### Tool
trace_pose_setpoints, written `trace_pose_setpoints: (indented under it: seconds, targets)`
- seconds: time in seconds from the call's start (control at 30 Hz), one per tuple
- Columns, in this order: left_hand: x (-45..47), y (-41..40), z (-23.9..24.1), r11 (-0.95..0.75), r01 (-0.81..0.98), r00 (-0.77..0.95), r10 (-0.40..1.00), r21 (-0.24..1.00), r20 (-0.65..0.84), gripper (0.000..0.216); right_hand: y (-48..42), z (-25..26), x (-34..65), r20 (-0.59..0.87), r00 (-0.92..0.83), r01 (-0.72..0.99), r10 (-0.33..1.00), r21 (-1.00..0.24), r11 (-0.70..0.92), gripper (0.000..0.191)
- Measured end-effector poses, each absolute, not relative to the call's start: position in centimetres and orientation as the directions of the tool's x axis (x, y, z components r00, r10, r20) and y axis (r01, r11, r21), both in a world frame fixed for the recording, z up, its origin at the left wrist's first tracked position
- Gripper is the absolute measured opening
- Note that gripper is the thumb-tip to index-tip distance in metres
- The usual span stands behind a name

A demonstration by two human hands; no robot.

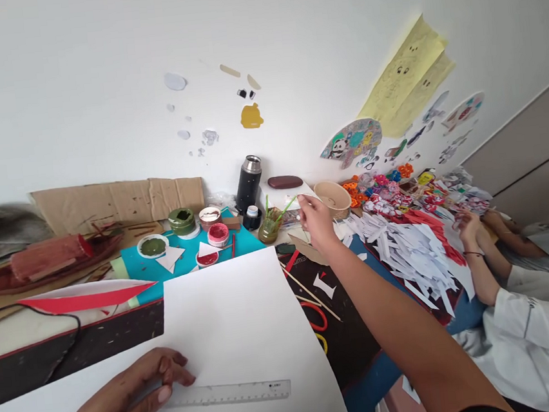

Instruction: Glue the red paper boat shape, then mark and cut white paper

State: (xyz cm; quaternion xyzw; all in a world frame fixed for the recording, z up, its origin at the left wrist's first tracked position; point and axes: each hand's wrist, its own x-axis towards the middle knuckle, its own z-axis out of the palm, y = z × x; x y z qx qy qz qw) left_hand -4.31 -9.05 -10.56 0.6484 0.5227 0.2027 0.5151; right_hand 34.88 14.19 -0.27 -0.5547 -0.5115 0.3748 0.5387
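Observation:
My left hand (149,388) rests on a large sheet of white paper (237,320), its fingers loosely bent and apart. The thumb and fingertips are at the left end of a clear ruler (239,393), which lies flat on the paper; whether they press on it I cannot tell. Farther out, my right hand (315,221) is closed, with thumb and finger pinching the upper end of a thin green stick (286,210). This stick slants up from a small jar (269,233) of murky liquid, where other green sticks stand. The lower end of the stick is hidden.
Open paint pots, green (182,221) and red (217,233), stand on a blue sheet (246,242). A black thermos (249,186) is behind. Red-handled scissors (318,316) lie right of the paper. White paper strips (405,252) pile up near another person's hand (468,229). A model boat (49,260) sits left.

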Motion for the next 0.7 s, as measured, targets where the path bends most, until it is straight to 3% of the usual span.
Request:
trace_pose_setpoints:
  seconds: [0.1,0.23,0.33,0.43,0.57,0.7]
  targets:
    - [-3.8,-8.9,-8.7,0.075,0.485,0.428,0.848,0.871,-0.312,0.043,10.8,-1.0,34.9,0.169,0.151,0.220,0.974,-0.966,0.134,0.045]
    - [-3.4,-9.2,-7.7,0.056,0.492,0.433,0.850,0.869,-0.300,0.039,4.9,-3.4,34.1,0.098,-0.060,0.334,0.993,-0.936,0.113,0.033]
    - [-3.3,-9.4,-7.6,0.043,0.491,0.411,0.869,0.870,-0.275,0.040,1.4,-5.4,34.0,0.041,-0.249,0.650,0.968,-0.734,0.198,0.028]
    - [-3.6,-9.5,-7.8,0.024,0.522,0.361,0.900,0.853,-0.246,0.044,-0.1,-6.5,35.2,-0.020,-0.200,0.755,0.980,-0.641,0.141,0.032]
    - [-4.8,-9.3,-8.4,0.024,0.598,0.192,0.966,0.801,-0.172,0.053,-0.3,-6.5,37.8,-0.046,-0.040,0.786,0.998,-0.618,0.004,0.042]
    - [-6.2,-8.6,-9.4,0.052,0.666,0.063,0.990,0.744,-0.125,0.057,-0.5,-6.3,38.8,-0.117,-0.056,0.779,0.992,-0.627,-0.030,0.038]
